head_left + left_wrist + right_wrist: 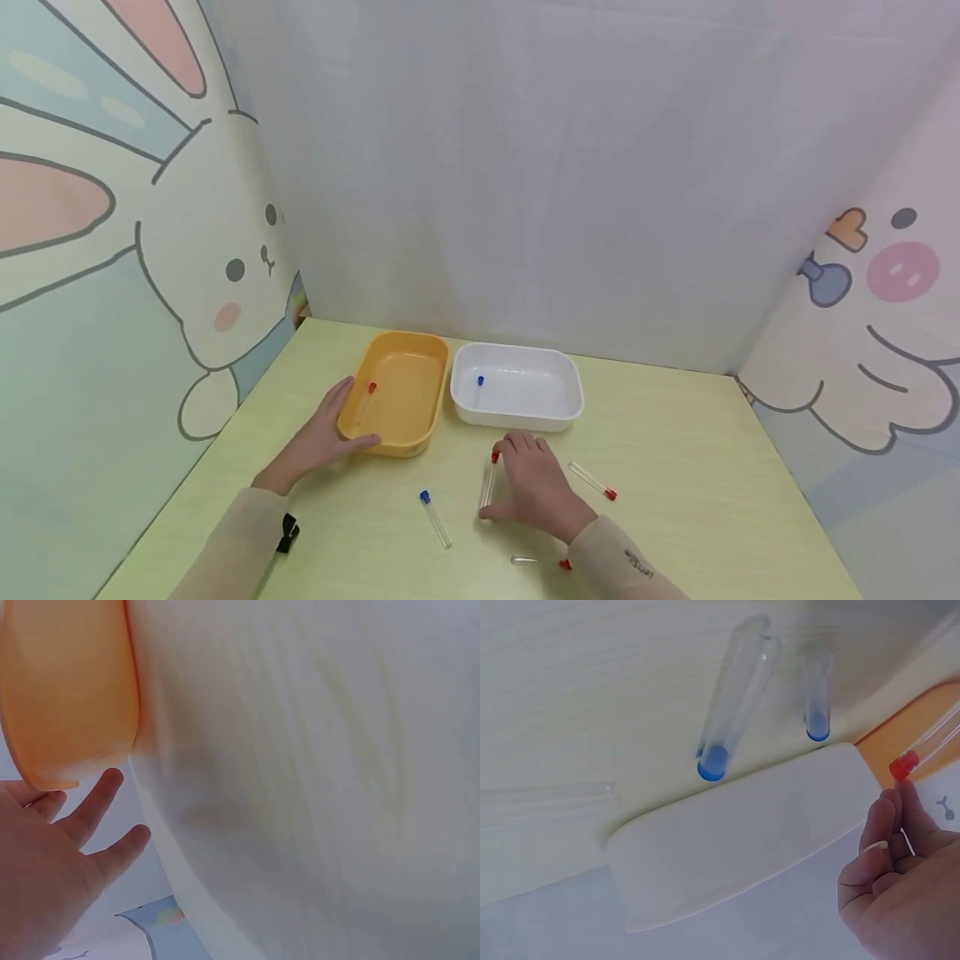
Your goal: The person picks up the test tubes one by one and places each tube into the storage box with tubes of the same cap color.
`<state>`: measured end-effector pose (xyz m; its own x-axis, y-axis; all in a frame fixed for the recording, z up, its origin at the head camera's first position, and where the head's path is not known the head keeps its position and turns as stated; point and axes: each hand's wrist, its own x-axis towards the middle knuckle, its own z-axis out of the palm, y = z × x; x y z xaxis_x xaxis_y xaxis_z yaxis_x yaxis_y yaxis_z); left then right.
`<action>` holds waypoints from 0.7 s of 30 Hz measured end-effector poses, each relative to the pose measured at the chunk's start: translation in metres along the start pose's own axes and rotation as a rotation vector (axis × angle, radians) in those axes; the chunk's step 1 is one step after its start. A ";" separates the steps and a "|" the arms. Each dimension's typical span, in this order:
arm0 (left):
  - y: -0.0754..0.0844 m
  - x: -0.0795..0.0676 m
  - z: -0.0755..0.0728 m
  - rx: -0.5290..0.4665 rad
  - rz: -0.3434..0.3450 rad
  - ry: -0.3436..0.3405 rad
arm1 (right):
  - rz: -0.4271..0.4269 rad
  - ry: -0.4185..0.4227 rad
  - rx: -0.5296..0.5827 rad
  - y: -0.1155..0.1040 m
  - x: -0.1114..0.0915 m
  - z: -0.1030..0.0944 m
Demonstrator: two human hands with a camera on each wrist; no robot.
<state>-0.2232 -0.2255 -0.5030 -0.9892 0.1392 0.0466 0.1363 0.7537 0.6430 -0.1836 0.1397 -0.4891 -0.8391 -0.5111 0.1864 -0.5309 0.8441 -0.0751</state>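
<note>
My right hand [536, 483] pinches a red-capped clear test tube [489, 483] lengthwise, with fingers at its cap and the thumb near its other end. In the right wrist view this tube's red cap [904, 765] is at the fingertips. My left hand [322, 433] rests spread against the left front corner of the orange basin [447, 375]; the left wrist view shows its fingers mostly straight beside the rim. A red-capped tube [366, 402] lies inside this basin. Beside it stands the white basin [517, 423], holding a blue-capped tube [480, 388].
On the table, a blue-capped tube [435, 520] lies left of my right hand. One red-capped tube [592, 482] lies to its right, another [536, 562] nearer the front, partly by the sleeve. A pale curtain [525, 167] hangs behind the basins; printed panels flank the table.
</note>
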 end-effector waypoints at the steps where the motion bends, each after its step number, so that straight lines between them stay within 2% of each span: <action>1: 0.000 0.000 0.000 0.001 0.002 -0.001 | -0.006 0.011 0.008 -0.001 0.001 -0.002; 15: -0.002 -0.001 0.000 -0.009 -0.002 -0.005 | -0.019 0.067 0.078 -0.006 0.021 -0.031; 21: 0.001 0.000 0.001 -0.017 -0.029 -0.011 | -0.025 0.100 0.102 -0.009 0.035 -0.040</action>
<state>-0.2228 -0.2243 -0.5030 -0.9921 0.1243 0.0190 0.1061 0.7467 0.6567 -0.2039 0.1210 -0.4424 -0.8121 -0.5087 0.2858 -0.5651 0.8078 -0.1679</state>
